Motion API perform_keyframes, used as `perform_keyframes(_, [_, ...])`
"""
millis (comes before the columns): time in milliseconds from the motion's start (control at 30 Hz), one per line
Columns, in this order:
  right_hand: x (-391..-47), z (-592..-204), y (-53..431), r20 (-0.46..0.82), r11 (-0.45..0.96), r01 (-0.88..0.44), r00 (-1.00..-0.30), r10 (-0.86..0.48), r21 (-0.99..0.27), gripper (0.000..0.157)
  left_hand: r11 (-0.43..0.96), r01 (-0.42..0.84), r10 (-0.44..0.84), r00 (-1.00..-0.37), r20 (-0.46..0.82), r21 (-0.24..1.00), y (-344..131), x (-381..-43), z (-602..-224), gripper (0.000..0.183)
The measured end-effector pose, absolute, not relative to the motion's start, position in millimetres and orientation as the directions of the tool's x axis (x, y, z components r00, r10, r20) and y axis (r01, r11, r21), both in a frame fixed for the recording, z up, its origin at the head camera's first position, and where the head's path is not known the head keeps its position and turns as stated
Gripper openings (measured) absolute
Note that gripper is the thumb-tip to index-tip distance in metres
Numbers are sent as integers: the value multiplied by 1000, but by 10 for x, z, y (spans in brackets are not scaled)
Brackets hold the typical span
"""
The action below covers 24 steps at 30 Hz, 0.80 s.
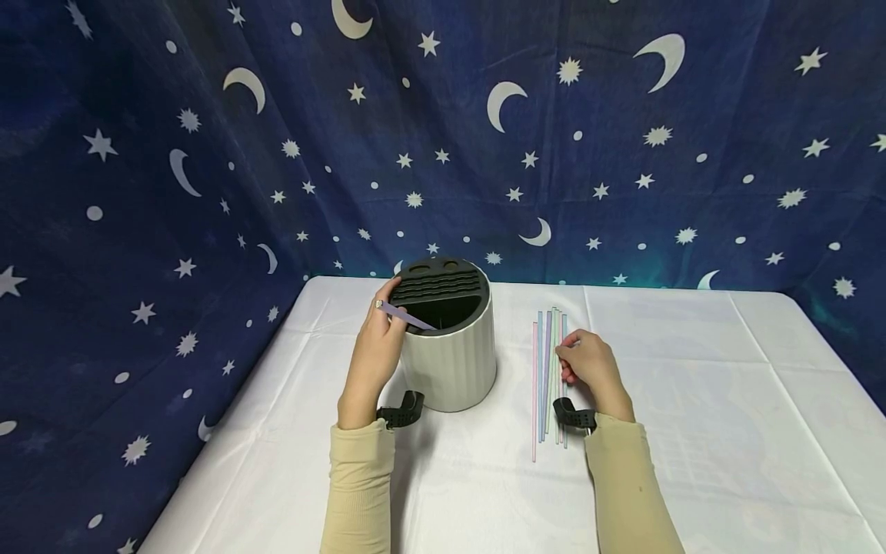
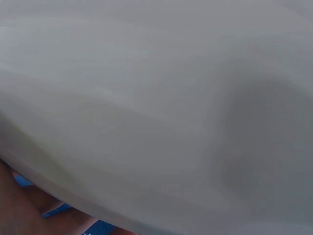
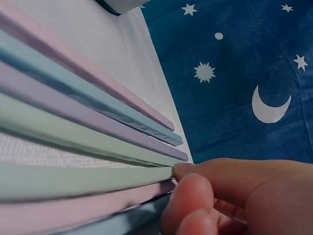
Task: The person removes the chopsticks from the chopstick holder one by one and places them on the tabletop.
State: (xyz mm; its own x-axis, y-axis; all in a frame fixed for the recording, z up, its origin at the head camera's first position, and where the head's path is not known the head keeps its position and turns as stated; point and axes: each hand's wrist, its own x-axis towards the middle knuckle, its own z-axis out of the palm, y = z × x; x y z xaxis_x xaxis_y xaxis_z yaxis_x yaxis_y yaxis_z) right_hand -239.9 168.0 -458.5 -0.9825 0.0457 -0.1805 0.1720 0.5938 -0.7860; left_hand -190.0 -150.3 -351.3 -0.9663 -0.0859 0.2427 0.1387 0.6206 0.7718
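Note:
My left hand (image 1: 374, 354) grips the left side of a white ribbed container (image 1: 450, 369) with a black slotted lid (image 1: 436, 286). In the left wrist view its pale wall (image 2: 146, 117) fills the picture, fingers (image 2: 34, 215) curled at its lower edge. A flat purple stick (image 1: 411, 317) leans out of the lid's large opening, across the left thumb. To the right, several long thin pastel sticks (image 1: 541, 377) lie side by side on the table. There my right hand (image 1: 588, 362) pinches the end of a pale green stick (image 3: 88, 182) between thumb and forefinger.
A white cloth (image 1: 713, 431) covers the table. Behind it and at the left hangs a dark blue curtain (image 1: 609, 100) with moons and stars. Black bands (image 1: 574, 415) sit on both wrists, below cream sleeves (image 1: 630, 477).

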Motion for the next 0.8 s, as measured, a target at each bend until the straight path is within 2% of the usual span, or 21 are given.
perform_keyframes(333, [-2376, -4570, 1669, -155, 607, 157, -986, 56, -779, 17, 621, 139, -86, -966, 243, 771, -1499, -1906, -3519, 47])
perform_keyframes(500, [-2394, -4555, 1663, -137, 575, 148, -989, 63, -805, 22, 615, 135, -90, -967, 239, 777, -1499, -1902, -3522, 46])
perform_keyframes(667, [-2404, -4396, 1616, -24, 489, 53, -998, 65, -870, 31, 619, 135, -92, -966, 242, 774, -1502, -1906, -3522, 47])
perform_keyframes(800, [-2354, -4180, 1512, 142, 367, -92, -984, 110, -926, 39, 623, 133, -90, -967, 239, 771, -1507, -1912, -3520, 47])
